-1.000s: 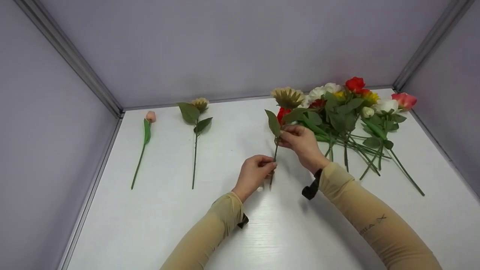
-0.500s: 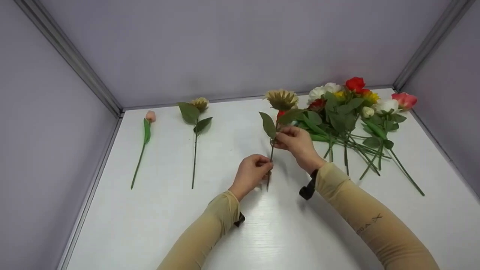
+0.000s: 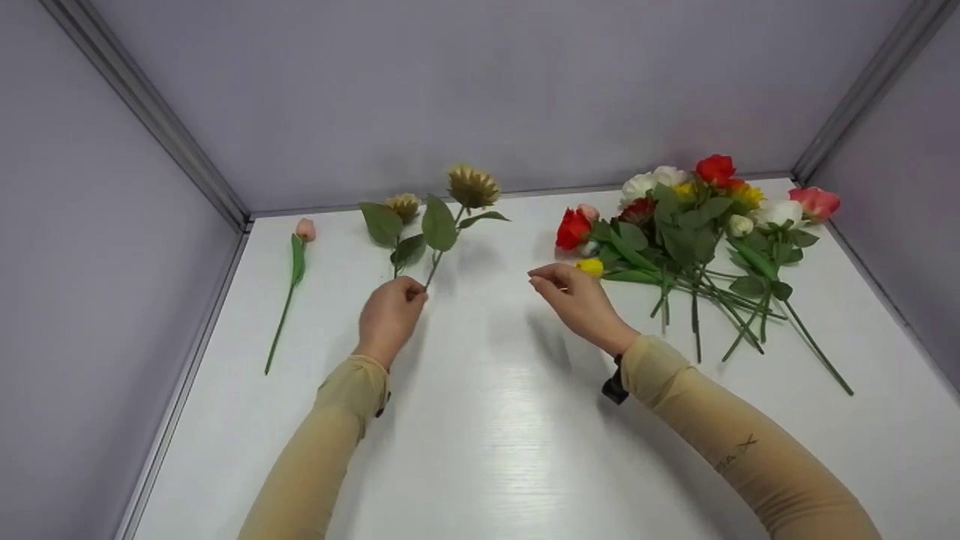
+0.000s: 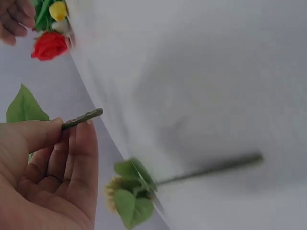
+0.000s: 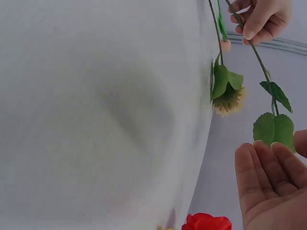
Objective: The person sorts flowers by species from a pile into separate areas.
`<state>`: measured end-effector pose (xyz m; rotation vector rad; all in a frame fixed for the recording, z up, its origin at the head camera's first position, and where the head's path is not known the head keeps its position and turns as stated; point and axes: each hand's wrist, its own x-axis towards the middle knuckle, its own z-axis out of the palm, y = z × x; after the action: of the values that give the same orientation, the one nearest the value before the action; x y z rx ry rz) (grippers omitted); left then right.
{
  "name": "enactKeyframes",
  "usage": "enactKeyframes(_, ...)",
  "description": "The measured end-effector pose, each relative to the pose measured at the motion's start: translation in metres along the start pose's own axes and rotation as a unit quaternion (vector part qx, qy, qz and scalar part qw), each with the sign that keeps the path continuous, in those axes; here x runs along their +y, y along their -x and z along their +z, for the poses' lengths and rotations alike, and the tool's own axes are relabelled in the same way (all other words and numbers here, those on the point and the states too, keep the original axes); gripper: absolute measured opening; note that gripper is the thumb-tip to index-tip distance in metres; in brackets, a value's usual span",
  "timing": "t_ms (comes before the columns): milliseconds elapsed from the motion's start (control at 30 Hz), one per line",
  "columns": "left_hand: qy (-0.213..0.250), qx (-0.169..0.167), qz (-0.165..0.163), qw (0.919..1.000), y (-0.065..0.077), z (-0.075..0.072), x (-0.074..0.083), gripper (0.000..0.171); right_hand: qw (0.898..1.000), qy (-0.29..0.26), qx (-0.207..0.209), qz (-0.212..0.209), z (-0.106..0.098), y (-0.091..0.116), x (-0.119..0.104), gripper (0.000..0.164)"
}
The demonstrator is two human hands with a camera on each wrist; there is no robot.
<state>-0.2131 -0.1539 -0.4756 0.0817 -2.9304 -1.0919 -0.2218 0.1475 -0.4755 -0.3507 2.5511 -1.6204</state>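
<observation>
My left hand [image 3: 390,315] pinches the stem of a pale-yellow sunflower [image 3: 472,187], raised off the table with its head tilted away. In the left wrist view, the stem's cut end [image 4: 84,118] sticks out past the thumb. Just beside the left hand, a second, similar sunflower [image 3: 403,206] lies on the table, its stem partly hidden by that hand. My right hand [image 3: 577,304] hovers over the table holding nothing; its fingers look fairly straight in the right wrist view. Nearest to it are a yellow bud [image 3: 590,267] and a red rose [image 3: 573,229].
A pink tulip [image 3: 305,229] lies alone at the left of the white table [image 3: 480,420]. To the right is a pile of mixed flowers [image 3: 690,225], their stems crossing. Grey panels [image 3: 495,90] enclose the table at the back and sides.
My left hand has carried the sunflower leftward, close to the lying one. My right hand has let go of its stem and stayed near the pile. The red rose is now uncovered.
</observation>
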Motion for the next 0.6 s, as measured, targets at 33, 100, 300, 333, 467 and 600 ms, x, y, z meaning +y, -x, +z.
enactKeyframes(33,-0.019,0.008,0.0,0.9998,-0.002,-0.007,-0.007,0.014,1.0,0.016,-0.004,-0.01,0.002,0.001,-0.001,0.029)
enactKeyframes(100,-0.048,0.021,-0.001,0.9986,-0.005,-0.017,-0.019,0.015,0.999,0.04,-0.013,-0.027,0.008,0.002,-0.004,0.029)
enactKeyframes(300,-0.081,0.039,-0.021,0.9958,-0.012,-0.021,-0.047,0.013,0.993,0.098,-0.045,-0.056,0.022,0.005,-0.01,0.034)
enactKeyframes(333,-0.08,0.037,-0.027,0.9957,-0.013,-0.019,-0.05,0.013,0.99,0.114,-0.053,-0.06,0.024,0.005,-0.01,0.036)
enactKeyframes(467,-0.07,0.033,-0.047,0.9959,-0.015,-0.012,-0.058,0.016,0.968,0.208,-0.093,-0.102,0.032,0.003,-0.012,0.049)
enactKeyframes(600,-0.067,0.034,-0.052,0.9958,-0.018,-0.007,-0.057,0.017,0.94,0.284,-0.129,-0.139,0.038,0.002,-0.012,0.059)
